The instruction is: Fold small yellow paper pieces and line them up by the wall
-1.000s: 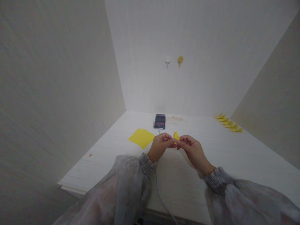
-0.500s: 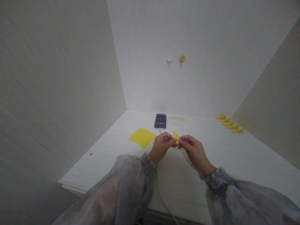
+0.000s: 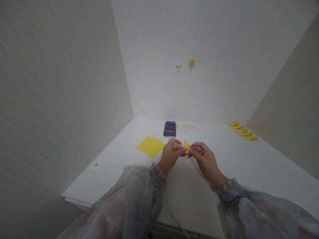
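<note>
A small folded piece of yellow paper is pinched between my two hands above the white table. My left hand grips its left side with closed fingertips. My right hand pinches its right side, fingers curled. Both wrists come out of sheer grey sleeves. A stack of flat yellow paper sheets lies on the table just left of my left hand.
A dark phone lies behind my hands, with a white cable running toward the near edge. A row of several folded yellow pieces sits at the far right by the wall. Two round hooks hang on the back wall.
The yellow piece has turned slightly between my fingertips; both hands stay in almost the same place.
</note>
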Action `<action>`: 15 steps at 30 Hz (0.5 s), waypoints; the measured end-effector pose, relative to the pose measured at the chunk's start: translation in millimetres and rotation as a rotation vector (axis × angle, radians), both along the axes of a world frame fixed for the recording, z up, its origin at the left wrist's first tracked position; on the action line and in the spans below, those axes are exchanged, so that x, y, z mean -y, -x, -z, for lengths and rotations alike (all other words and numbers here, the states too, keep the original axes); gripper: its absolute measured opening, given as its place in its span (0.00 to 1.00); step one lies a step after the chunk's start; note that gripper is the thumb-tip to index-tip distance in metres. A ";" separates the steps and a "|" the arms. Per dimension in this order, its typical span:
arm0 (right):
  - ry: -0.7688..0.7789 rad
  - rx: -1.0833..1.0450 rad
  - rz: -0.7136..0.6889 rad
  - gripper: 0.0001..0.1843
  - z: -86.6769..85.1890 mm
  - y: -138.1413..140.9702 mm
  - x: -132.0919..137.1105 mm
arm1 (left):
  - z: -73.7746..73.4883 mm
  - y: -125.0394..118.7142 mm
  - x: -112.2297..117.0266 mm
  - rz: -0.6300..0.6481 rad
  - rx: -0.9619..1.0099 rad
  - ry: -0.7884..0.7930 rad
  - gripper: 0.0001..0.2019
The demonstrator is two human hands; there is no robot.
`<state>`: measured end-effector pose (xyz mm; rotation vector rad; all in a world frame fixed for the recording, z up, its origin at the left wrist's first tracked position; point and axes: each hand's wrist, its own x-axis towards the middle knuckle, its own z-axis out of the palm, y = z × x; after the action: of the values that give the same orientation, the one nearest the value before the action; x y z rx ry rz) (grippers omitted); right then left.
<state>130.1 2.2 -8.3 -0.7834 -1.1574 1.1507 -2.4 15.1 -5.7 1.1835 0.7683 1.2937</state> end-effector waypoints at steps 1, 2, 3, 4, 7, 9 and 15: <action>-0.006 0.001 -0.003 0.12 -0.3 0.1 0.5 | -0.7 0.2 0.2 0.012 0.007 0.018 0.19; -0.012 0.006 -0.006 0.12 -0.6 0.2 1.0 | -1.5 0.3 0.5 0.022 0.009 0.042 0.20; -0.016 0.010 -0.008 0.12 -0.9 0.3 1.6 | -2.3 0.4 0.9 0.031 0.005 0.068 0.20; -0.018 0.016 -0.009 0.12 -1.0 0.5 2.2 | -3.2 0.5 1.3 0.041 -0.007 0.090 0.19; -0.022 0.043 -0.020 0.12 -1.4 1.3 3.8 | -5.2 1.5 2.1 0.078 -0.069 0.094 0.14; -0.029 0.064 -0.033 0.12 -1.5 1.7 4.6 | -5.7 2.4 2.1 0.097 -0.104 0.056 0.12; -0.021 0.095 -0.043 0.12 -1.9 2.4 6.6 | -5.8 3.2 2.5 0.042 -0.141 0.031 0.11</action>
<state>127.7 -4.5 -6.4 -0.8080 -1.2688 1.1457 -5.6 12.6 0.1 1.2692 0.8588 1.1691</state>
